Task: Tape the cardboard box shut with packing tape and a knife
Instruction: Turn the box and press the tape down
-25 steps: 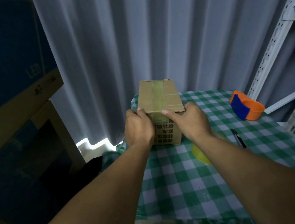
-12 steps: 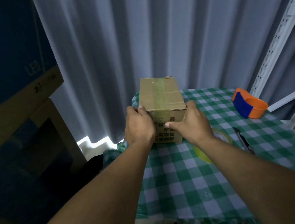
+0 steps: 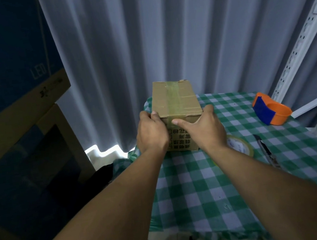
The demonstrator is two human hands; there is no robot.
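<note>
Head camera looks down two bare arms to the hands, which meet in the middle of the frame. The left hand [image 3: 151, 133] grips the near left corner of the cardboard box [image 3: 177, 101], fingers curled round the side and thumb up on the top edge. The right hand [image 3: 204, 129] holds the near right corner, fingers wrapped round the side, and its thumb lies across the front face. That thumb sits right where the strip of tape [image 3: 172, 96] folds down over the front edge, so the person is probably pressing the tape end down to make it stick. Having a hand on each side likely keeps the box from sliding.

The box stands in the middle of the frame, at the far left end of a table with a green and white checked cloth [image 3: 201, 184]. It is brown and its flaps are shut. One pale shiny strip runs along the middle of the top from back to front. The top looks a bit creased. Dark print shows on the front, partly hidden by the hands.

Just right of the right wrist, a roll of tape [image 3: 242, 147] lies flat on the cloth. The knife [image 3: 265, 151] lies a little further right. No hand touches either one. An orange and blue holder [image 3: 272, 111] sits at the right of the frame, well apart from the box. A grey curtain [image 3: 163, 39] hangs behind it all.
</note>
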